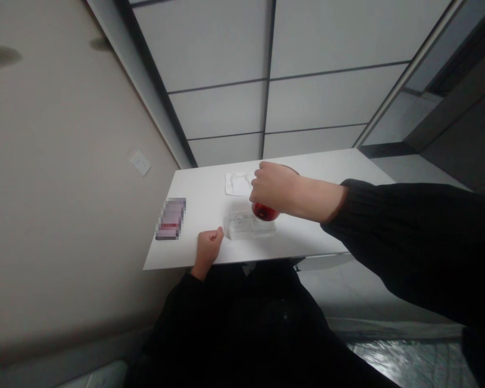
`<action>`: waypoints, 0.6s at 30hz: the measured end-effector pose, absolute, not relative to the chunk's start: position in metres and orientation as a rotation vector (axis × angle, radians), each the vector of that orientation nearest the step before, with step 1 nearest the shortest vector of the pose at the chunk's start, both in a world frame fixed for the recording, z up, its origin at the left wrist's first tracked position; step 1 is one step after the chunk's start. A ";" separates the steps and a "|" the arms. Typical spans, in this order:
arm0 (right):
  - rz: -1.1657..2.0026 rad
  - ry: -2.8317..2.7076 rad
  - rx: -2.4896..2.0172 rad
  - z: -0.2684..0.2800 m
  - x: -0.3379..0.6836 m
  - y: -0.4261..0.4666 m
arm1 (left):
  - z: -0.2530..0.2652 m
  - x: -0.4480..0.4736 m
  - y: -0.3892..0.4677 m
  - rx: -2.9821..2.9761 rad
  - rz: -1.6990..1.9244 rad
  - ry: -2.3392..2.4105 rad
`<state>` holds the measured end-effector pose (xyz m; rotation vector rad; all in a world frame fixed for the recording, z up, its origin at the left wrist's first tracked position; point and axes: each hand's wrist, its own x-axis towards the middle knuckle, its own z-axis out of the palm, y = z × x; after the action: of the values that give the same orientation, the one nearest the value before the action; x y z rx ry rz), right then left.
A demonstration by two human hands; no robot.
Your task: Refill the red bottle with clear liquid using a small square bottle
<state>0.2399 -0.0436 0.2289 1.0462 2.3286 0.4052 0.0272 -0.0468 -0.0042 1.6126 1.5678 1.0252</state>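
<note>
My right hand [271, 186] is closed over a glossy, dark red, rounded thing [265, 211], whose upper part the fingers hide; its kind cannot be told. It is above the right half of a clear plastic box [242, 226] on the white table. Just left of that box, my left hand [209, 243] rests near the table's front edge in a loose fist, with nothing visible in it. Whether its thumb touches the box I cannot tell. Behind the box lies a white, crumpled-looking sheet or tray [238, 184], partly covered by my right hand.
The white table [327, 237] meets pale sliding panels [226, 113] at the back. A blurred-out pinkish rectangular thing [171, 219] lies at its left side. Beyond my right hand shows a thin brown curved rim [290, 168]. A wall socket [140, 163] is on the left.
</note>
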 end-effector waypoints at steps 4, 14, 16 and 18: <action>0.420 2.345 1.028 0.227 0.239 -0.044 | -0.002 0.028 -0.047 1.599 1.028 1.569; 0.448 2.345 0.968 0.222 0.254 -0.037 | -0.005 0.027 -0.047 1.619 1.036 1.563; 0.429 2.382 0.977 0.218 0.267 -0.032 | -0.006 0.026 -0.047 1.629 1.036 1.559; 0.378 2.458 1.017 0.210 0.285 -0.028 | -0.007 0.025 -0.047 1.637 1.036 1.557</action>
<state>0.2846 -0.0281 0.2097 1.0166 2.4583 0.3779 0.0249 -0.0468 -0.0072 1.6365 1.5572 1.0357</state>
